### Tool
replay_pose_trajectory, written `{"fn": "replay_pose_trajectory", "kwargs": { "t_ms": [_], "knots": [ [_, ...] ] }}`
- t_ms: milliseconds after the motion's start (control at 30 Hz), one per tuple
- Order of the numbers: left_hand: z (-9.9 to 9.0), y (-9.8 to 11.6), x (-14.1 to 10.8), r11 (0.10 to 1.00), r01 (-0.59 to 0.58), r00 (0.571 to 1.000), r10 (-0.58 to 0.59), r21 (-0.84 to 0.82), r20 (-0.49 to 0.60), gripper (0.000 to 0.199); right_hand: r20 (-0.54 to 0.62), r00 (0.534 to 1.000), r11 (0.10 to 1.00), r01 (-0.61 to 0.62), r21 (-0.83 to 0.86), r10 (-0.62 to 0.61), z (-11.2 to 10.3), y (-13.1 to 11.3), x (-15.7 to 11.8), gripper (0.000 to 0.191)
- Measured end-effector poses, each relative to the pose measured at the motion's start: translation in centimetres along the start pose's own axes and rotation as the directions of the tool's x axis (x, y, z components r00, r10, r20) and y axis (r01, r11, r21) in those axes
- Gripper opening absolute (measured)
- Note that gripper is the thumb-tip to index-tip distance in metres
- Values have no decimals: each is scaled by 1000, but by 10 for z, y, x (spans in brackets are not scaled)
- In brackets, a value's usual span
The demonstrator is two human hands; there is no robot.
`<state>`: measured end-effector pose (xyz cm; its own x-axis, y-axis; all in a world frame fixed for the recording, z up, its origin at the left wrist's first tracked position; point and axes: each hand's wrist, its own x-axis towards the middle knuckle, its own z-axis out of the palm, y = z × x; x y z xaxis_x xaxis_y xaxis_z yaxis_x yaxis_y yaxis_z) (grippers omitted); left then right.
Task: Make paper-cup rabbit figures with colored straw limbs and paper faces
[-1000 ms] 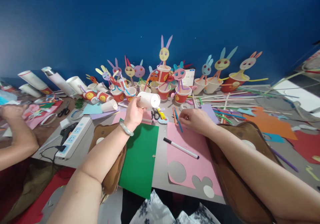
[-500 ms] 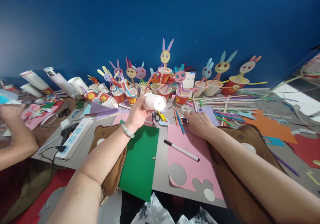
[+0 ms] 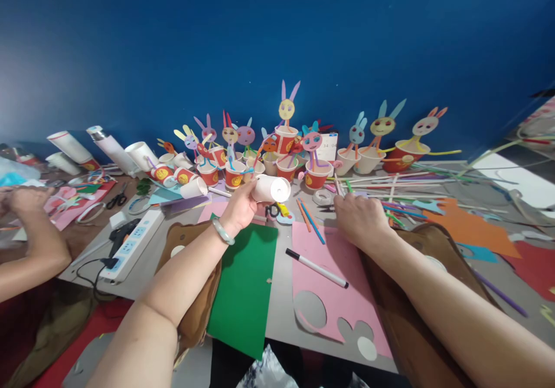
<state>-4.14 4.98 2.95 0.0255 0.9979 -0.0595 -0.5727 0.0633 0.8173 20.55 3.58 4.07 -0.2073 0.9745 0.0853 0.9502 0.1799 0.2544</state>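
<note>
My left hand (image 3: pixel 239 207) is closed round a white paper cup (image 3: pixel 267 188), held on its side above the table with its round base towards the right. My right hand (image 3: pixel 362 220) is low over the table with its fingers curled; what they grip is mostly hidden, though a thin dark tip (image 3: pixel 326 208) shows at the fingertips. Between the hands lie an orange and a blue stick (image 3: pixel 312 221), a roll of clear tape (image 3: pixel 323 198) and yellow-and-black scissors (image 3: pixel 277 210). Nearer me are a black-capped marker (image 3: pixel 317 268), pink paper (image 3: pixel 318 243) with cut-out holes and a green sheet (image 3: pixel 243 284).
Several paper cups with rabbit-faced figures (image 3: pixel 286 110) line the blue wall. A power strip (image 3: pixel 135 243) with a glue gun is at left, beside another person's arm (image 3: pixel 34 255). Brown bags (image 3: pixel 186 249) flank the papers; coloured sticks (image 3: pixel 416 183) and orange paper (image 3: pixel 468 223) lie at right.
My right hand has drawn slightly right and towards me, and its fingers are more curled. My left hand still holds the cup. The view has shifted a little.
</note>
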Motion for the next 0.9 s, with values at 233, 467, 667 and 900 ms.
{"fn": "replay_pose_trajectory", "kwargs": {
  "t_ms": [233, 467, 667, 900],
  "knots": [
    [1, -3, 1, 999, 19, 999, -18, 30, -46, 31, -394, 914, 832, 146, 535, 92, -8, -6, -3, 22],
    [1, -16, -5, 981, -39, 995, 21, 191, 94, 34, -580, 813, 412, 513, 753, 49, 6, -33, -18, 23],
    [7, -16, -14, 957, -6, 973, -61, 289, 223, 35, -596, 803, 377, 561, 737, -28, 13, -35, -18, 13],
    [10, -9, -20, 960, 43, 935, -136, 276, 328, 41, -631, 772, 353, 612, 708, -72, 9, -35, -21, 12]
  ]
}}
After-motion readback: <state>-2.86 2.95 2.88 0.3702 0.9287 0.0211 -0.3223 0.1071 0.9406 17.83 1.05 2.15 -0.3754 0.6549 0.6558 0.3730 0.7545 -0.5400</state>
